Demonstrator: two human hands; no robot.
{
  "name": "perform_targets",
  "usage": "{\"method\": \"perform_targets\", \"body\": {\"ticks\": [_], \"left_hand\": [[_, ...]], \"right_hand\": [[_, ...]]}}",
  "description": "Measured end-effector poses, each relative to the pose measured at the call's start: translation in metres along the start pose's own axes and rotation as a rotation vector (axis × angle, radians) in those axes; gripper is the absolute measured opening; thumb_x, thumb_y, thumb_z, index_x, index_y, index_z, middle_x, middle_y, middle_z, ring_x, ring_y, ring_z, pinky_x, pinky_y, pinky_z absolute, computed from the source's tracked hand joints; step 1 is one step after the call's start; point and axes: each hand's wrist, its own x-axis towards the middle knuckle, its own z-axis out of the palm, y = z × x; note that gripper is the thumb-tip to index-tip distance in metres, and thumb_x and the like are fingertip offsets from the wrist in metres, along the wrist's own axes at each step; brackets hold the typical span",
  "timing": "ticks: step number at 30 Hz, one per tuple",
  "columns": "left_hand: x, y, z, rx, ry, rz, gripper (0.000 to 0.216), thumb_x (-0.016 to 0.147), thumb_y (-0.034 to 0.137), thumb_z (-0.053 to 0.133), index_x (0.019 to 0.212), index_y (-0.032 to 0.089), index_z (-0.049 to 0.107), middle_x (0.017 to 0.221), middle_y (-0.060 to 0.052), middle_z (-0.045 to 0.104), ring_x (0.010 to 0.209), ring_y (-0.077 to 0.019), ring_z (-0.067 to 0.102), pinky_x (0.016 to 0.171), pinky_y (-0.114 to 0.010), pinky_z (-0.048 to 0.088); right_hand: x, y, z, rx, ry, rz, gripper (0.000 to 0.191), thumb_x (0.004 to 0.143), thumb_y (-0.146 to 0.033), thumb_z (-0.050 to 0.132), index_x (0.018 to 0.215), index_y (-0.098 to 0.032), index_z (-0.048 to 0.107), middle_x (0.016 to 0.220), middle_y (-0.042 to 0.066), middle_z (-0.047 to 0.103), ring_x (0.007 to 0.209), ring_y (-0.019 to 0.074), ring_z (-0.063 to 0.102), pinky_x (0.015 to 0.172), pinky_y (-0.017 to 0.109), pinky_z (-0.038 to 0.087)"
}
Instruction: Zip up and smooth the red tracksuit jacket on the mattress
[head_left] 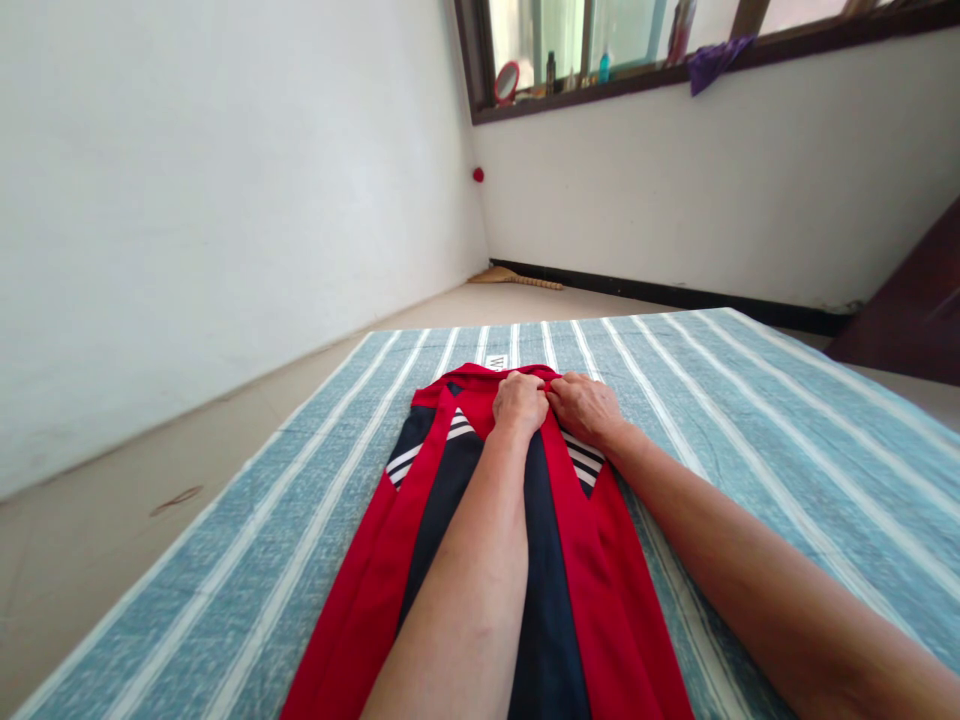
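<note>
A red and navy jacket (592,570) with black-and-white striped patches lies folded lengthwise on the blue and white striped sheet (247,560). Its far edge, near what looks like the collar, is under both my hands. My left hand (520,402) reaches over the middle of the garment, fingers closed on the red cloth. Right beside it, my right hand (585,405) pinches the same edge at the jacket's right far corner. The fingertips of the two hands nearly touch, and the cloth between them is partly hidden.
White walls (225,180) stand to the left and beyond. A broom (517,277) lies on the floor in the far corner. On the window sill are a round red mirror (507,82), bottles (604,68) and a purple cloth (716,65). Dark red furniture (907,300) stands at right.
</note>
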Motion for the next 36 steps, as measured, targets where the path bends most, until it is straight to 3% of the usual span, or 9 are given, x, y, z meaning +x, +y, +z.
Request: {"method": "perform_targets", "body": {"ticks": [36], "left_hand": [[0.002, -0.0015, 0.0015, -0.02, 0.008, 0.006, 0.029, 0.085, 0.023, 0.053, 0.104, 0.028, 0.075, 0.11, -0.008, 0.07, 0.107, -0.0233, 0.061, 0.085, -0.028, 0.049]], "right_hand": [[0.0008, 0.0011, 0.0021, -0.01, 0.009, -0.008, 0.038, 0.1, -0.034, 0.029, 0.103, -0.019, 0.064, 0.107, 0.01, 0.065, 0.1, 0.023, 0.059, 0.079, 0.031, 0.042]]}}
